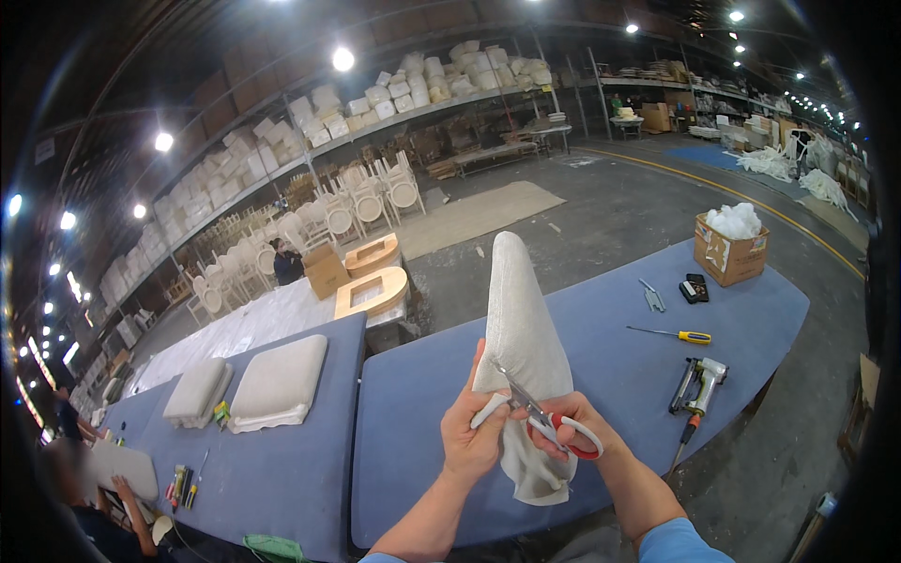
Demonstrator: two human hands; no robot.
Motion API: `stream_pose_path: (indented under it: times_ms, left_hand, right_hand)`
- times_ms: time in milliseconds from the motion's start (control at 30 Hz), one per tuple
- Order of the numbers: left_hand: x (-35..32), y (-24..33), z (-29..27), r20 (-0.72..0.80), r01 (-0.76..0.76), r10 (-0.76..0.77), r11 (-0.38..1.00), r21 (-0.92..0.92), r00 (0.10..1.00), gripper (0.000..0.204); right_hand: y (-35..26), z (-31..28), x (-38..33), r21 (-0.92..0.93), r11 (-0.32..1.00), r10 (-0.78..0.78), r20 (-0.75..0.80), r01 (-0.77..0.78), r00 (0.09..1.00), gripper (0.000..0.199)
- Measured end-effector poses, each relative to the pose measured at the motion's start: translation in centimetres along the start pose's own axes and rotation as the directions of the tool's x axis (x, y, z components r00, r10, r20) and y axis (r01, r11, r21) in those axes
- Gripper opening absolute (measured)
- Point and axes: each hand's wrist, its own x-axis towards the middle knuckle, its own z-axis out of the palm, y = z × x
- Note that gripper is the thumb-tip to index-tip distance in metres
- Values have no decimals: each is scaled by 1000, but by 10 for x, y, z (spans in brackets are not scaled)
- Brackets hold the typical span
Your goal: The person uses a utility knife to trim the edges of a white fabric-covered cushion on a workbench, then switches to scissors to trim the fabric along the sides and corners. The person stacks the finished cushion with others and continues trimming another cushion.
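Both my hands sit low in the centre of the frame: my left hand (472, 433) has its grip closed on the loose fabric edge of the upholstered seat cushion (519, 342), standing upright over the blue surface (601, 366); my right hand (563, 427) grips the red-handled scissors (549, 424), blades at the fabric. I judge trimming is underway; the next cut calls for taut cloth. A pneumatic stapler (696, 383) lies to the right.
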Motion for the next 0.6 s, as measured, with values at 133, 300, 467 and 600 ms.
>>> stream_pose_path:
  times_ms: [133,300,467,600]
  left_hand:
    - [-4,-8,10,-127,-78,90,992,95,988,11]
    - [-4,-10,25,-251,-73,102,990,124,963,16]
    - [-8,-10,41,-335,-42,108,979,199,936,16]
    - [-10,-12,43,-350,-64,144,971,230,926,12]
  right_hand:
    - [4,0,-1,4,1000,-10,2,10,1000,88]
    - [4,-1,-3,-13,1000,11,11,-11,1000,85]
    - [-4,15,-3,23,999,-25,15,25,1000,78]
    - [-4,21,-4,13,1000,8,11,-8,1000,75]
